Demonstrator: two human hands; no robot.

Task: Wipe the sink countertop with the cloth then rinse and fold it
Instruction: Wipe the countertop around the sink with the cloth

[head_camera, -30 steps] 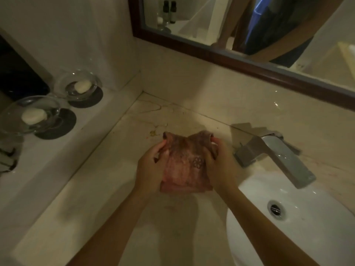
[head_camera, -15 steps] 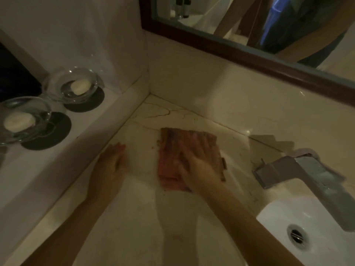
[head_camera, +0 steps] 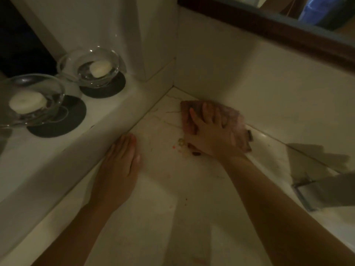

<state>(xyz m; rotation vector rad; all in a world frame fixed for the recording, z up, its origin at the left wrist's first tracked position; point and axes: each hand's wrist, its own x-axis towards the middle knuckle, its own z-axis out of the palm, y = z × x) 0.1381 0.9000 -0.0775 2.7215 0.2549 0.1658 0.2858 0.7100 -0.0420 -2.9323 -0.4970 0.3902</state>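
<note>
We are pressing the cloth (head_camera: 237, 120) flat near the back corner of the countertop (head_camera: 172, 189) with the right hand (head_camera: 209, 135), fingers spread, not clenched. The left hand (head_camera: 119, 166) is resting flat, empty. We are recommending even pressure over the adjacent crumbs (head_camera: 181, 145).

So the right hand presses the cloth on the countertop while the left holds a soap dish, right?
No: in the head view the left hand rests flat on the countertop, apart from the soap dishes. The right hand presses the cloth.
</note>
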